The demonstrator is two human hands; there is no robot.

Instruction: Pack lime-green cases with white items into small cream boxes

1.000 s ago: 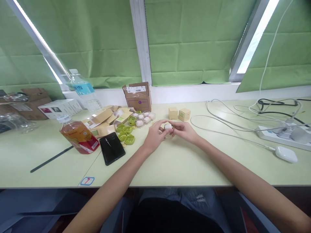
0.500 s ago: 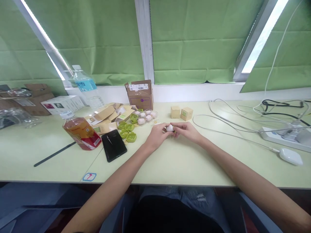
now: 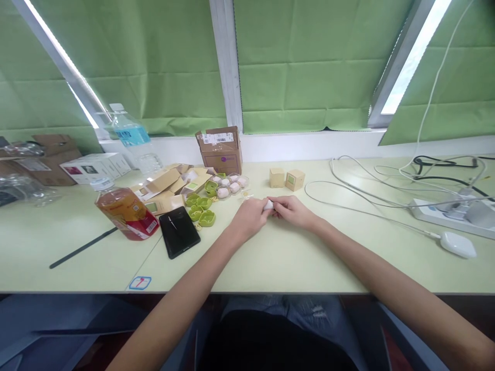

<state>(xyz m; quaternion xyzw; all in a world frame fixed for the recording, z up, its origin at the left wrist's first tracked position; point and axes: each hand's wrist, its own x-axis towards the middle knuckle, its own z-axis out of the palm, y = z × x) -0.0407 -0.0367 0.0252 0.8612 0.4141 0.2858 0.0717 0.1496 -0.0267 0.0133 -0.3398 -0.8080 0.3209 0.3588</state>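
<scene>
A small white rounded object (image 3: pixel 268 205) is pinched between my hands above the table, mostly covered by fingers. My left hand (image 3: pixel 249 217) is closed on its left side. My right hand (image 3: pixel 293 211) has its fingers closed at its right side, its fingertips meeting those of the left. Just left of the hands, a clear plastic tray (image 3: pixel 233 186) carries several pale pink rounded pieces. Beyond the hands stand two small tan boxes (image 3: pixel 277 178). Several green cup-shaped pieces (image 3: pixel 207 218) lie to the left.
A black phone (image 3: pixel 179 232), a bottle of reddish drink (image 3: pixel 126 211) and flattened tan cartons (image 3: pixel 164 186) are on the left. A water bottle (image 3: pixel 135 141) and a brown cardboard box (image 3: pixel 221 152) stand behind. Cables, a power strip (image 3: pixel 433 211) and a white charger (image 3: pixel 458 244) occupy the right.
My fingers have closed further around the white object, so less of it shows. The whole view has shifted slightly; the things on the table stay in place.
</scene>
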